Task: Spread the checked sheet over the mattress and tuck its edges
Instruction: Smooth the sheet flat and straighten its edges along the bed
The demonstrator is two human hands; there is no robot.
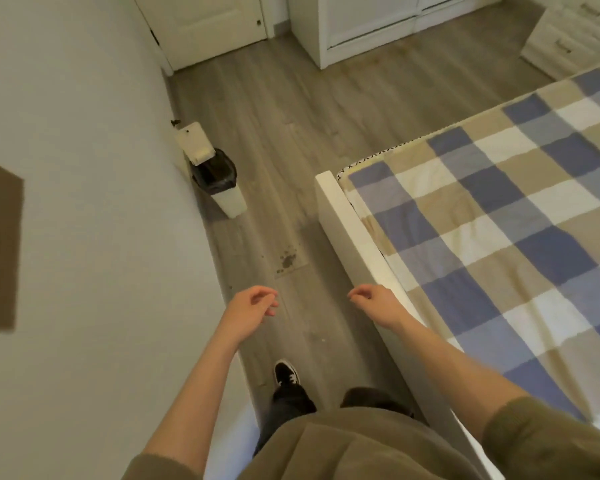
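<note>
— Blue-and-beige checked sheet [482,220] is spread over the mattress [388,152], short of its corner; nothing is held by left hand [253,306] or right hand [374,301], both loosely curled
— Untucked edges could be dragged askew if one side is pulled hard

checked sheet [499,230] | blue-beige-white | spread flat over mattress [388,154]

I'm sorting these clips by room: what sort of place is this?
Most likely a bedroom: a white-framed bed under a blue-and-beige checked sheet, a white wardrobe and a white drawer unit.
</note>
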